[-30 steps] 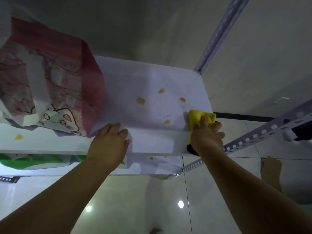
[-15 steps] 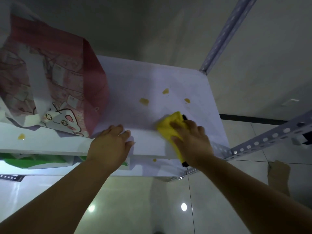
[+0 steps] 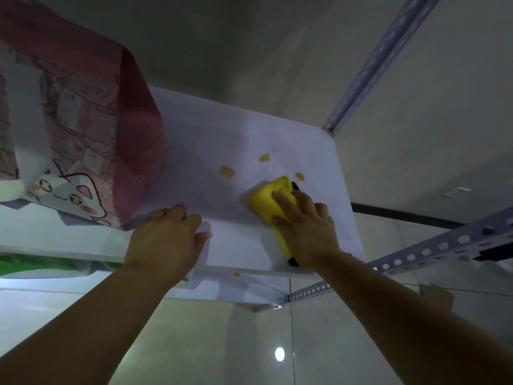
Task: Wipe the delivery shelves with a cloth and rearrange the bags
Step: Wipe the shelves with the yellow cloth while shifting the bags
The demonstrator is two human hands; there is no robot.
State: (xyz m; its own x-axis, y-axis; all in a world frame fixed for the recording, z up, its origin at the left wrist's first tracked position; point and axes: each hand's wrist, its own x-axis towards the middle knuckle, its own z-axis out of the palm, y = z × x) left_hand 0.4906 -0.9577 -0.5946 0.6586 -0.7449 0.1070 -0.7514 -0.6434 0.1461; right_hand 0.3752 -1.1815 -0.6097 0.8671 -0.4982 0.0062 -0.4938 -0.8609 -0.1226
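**Cloth pressed to a spotted shelf, bag standing at the left**

The right hand (image 3: 304, 227) lies flat on a yellow cloth (image 3: 268, 198), fingers spread over it and pressing it onto the white shelf (image 3: 222, 140); the cloth is pinned under the palm rather than pinched, and a strip of it runs back beneath the wrist to the shelf's front edge. The cloth sits at about 4 o'clock on the shelf top. Three brownish spots (image 3: 226, 171) lie just beyond it, toward 12 o'clock, and one more small spot shows on the shelf below.

The left hand (image 3: 166, 240) rests at the front edge, fingers curled loosely over the rim, at 6 o'clock of the shelf. It holds nothing that can be seen.

A pink bag (image 3: 83, 126) with a cartoon cat print and white handles stands at 9 o'clock on the same shelf, its near corner close by the left hand. Its contents cannot be seen. Below, a green and white bag (image 3: 36, 268) shows partly on the lower shelf.
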